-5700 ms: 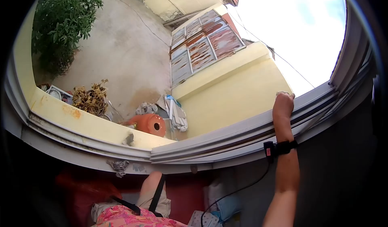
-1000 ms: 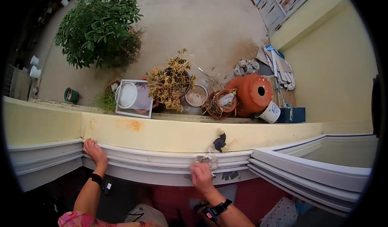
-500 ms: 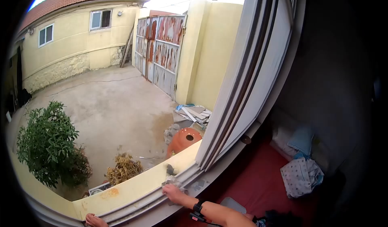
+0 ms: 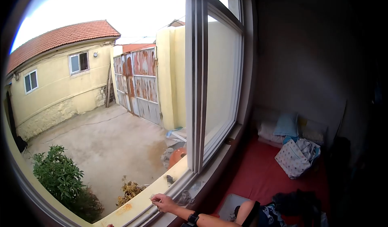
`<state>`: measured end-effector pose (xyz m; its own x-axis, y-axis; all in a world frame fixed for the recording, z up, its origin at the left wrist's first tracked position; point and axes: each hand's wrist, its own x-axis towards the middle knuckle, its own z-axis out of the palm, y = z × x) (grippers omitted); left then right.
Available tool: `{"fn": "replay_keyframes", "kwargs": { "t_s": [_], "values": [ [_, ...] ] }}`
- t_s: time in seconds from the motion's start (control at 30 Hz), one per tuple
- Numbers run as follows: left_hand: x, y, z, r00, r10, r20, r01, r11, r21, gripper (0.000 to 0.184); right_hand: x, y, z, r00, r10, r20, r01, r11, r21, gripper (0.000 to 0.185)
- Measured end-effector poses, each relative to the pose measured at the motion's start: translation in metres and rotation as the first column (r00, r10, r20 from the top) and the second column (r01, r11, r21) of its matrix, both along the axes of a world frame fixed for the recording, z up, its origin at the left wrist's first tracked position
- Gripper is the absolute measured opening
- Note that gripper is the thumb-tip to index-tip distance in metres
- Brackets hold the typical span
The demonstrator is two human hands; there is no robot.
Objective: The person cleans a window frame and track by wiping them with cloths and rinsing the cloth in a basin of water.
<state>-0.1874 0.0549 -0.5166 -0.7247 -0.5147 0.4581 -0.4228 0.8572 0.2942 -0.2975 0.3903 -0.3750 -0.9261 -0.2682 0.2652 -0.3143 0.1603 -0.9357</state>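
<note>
My right hand (image 4: 163, 202) is over the window track (image 4: 150, 214), its fingers drawn together in a pinch. Whatever lies between the fingertips is too small to make out. A dark band circles that wrist. Just right of the hand, a crumpled piece of clear plastic (image 4: 185, 198) lies on the inner sill. A small grey lump (image 4: 170, 180) sits on the yellow outer ledge (image 4: 143, 195) beyond. Of my left hand (image 4: 110, 225), only a fingertip shows at the bottom edge, beside the frame; its other fingers are hidden.
A sliding window pane (image 4: 196, 81) stands upright to the right of the opening. Indoors, a red-covered bed (image 4: 252, 174) holds a spotted cloth bundle (image 4: 294, 159), pillows and a grey tray (image 4: 232, 206). Outside are a leafy bush (image 4: 56, 170), dried plants and a rusty gate (image 4: 139, 83).
The view has tilted up and turned right, showing more sky and bed. My right hand has moved left, away from the crumpled plastic. My left hand has almost left the view.
</note>
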Motion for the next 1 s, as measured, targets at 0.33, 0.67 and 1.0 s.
{"fn": "replay_keyframes", "kwargs": {
  "t_s": [0.33,0.67,1.0],
  "values": [
    [0.020,0.133,0.160,0.632,-0.753,-0.183,0.765,0.568,0.305,0.054,0.065,-0.071,-0.012,0.689,0.420,0.591,-0.005,0.818,-0.575,0.023],
    [-0.032,0.196,0.154,0.736,-0.393,-0.551,0.600,0.000,0.800,0.025,0.059,0.020,0.016,0.919,0.002,0.394,-0.071,0.984,0.162,0.040],
    [-0.078,0.363,0.137,0.644,-0.479,-0.596,0.267,-0.589,0.762,0.033,0.065,0.138,0.009,0.707,-0.096,0.700,0.342,0.913,-0.220,0.036]
  ]
}}
